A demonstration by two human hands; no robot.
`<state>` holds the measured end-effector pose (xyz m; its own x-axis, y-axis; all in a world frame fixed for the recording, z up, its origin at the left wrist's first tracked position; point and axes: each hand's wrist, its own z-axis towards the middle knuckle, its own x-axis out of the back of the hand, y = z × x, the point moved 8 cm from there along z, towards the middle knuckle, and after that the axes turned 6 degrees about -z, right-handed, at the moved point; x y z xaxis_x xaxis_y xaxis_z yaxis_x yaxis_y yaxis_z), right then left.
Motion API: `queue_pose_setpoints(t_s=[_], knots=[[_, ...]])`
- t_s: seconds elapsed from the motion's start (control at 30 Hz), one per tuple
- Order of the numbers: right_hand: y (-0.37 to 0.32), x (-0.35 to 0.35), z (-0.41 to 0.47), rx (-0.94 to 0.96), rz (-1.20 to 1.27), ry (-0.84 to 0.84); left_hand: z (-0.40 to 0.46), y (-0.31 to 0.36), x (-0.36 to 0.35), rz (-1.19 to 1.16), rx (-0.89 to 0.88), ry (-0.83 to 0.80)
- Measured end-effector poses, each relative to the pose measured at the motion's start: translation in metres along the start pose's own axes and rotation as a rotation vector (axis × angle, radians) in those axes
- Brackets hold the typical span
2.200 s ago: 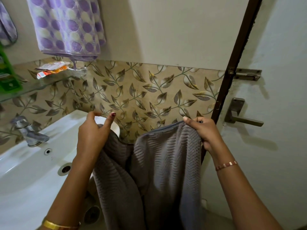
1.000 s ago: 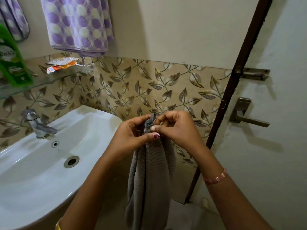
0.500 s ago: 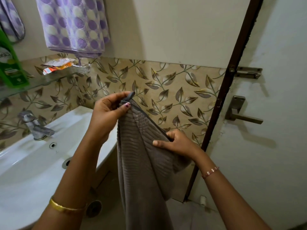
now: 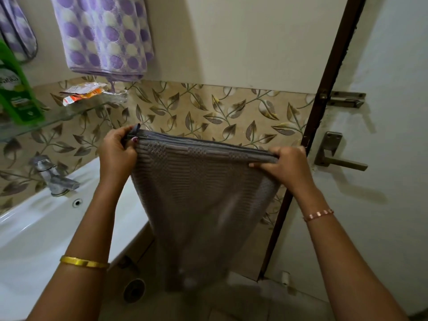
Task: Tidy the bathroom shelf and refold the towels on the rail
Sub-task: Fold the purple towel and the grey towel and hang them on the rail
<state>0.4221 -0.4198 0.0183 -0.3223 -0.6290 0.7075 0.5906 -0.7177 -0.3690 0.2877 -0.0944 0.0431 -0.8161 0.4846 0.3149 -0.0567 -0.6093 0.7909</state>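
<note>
mid-refold: my left hand [image 4: 118,154] and right hand [image 4: 286,166] each pinch a top corner of the grey ribbed towel [image 4: 201,195], stretched between them, hanging below. next: fold again, then onto the rail.

Leaf-patterned tiles [image 4: 208,112], cream wall [image 4: 243,38], white door [image 4: 393,112].

sink [image 4: 34,232] left, door [image 4: 393,205] right, wall ahead
</note>
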Motion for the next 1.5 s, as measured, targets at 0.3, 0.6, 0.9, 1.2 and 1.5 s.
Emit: queue_pose_setpoints(t_s=[0.3,0.6,0.9,1.2,1.5], knots=[[0.015,0.027,0.026,-0.149,-0.185,0.094,0.001,-0.026,-0.024,-0.135,0.092,0.066],[0.034,0.021,0.028,-0.223,1.373,-0.154,-0.010,0.002,-0.059,-1.333,0.347,-0.791],[0.032,0.015,0.044,-0.330,0.256,-0.028,0.016,-0.028,-0.046,-0.225,0.205,-0.138],[-0.023,0.031,0.043,0.035,1.470,-0.524,-0.007,0.005,-0.044,-1.534,0.379,-0.907],[0.033,0.006,0.051,-0.602,0.699,0.223,0.020,0.001,-0.029,-0.183,0.129,0.011]])
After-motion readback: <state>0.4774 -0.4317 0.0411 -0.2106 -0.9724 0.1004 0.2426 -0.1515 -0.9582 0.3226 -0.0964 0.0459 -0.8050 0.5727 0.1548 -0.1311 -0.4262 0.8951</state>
